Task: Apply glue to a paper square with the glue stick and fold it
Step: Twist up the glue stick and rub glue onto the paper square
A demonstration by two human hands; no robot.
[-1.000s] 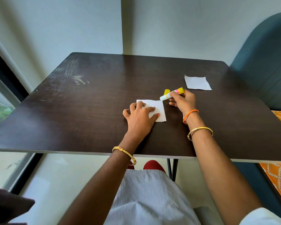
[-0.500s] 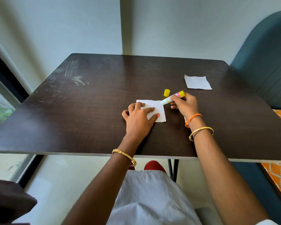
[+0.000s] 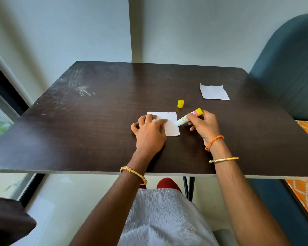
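Pinning the paper square [image 3: 171, 121] flat near the middle of the dark table [image 3: 96, 130] with the left hand [image 3: 149, 132], fingers spread open and pressing on the sheet's left half, gripping nothing. Holding the glue stick [image 3: 188, 116] in the closed right hand [image 3: 204, 125], fingers wrapped round the barrel, pink-and-yellow end tilted up and away, white tip resting at the paper's right edge. Applying glue, by the look of it, with the fold not yet begun. Doing this well probably means dragging the tip in short, light strokes away from the pinning fingers, so the thin sheet is pulled taut rather than bunched up; keeping the stick steep enough for the glue face to sit flat; running right up to the edges that will meet in the fold; shifting the left fingers off any patch before gluing it, to avoid sticky fingertips lifting the paper. Pressing too hard risks tearing the sheet or smearing glue onto the table. As for containers: only the stick's own tube, standing open, its yellow cap [image 3: 180, 104] sitting upright on the table just beyond the paper's far right corner; amount of glue left inside not possible to tell. Lying well apart toward the far right corner, a second paper sheet [image 3: 214, 91], untouched.
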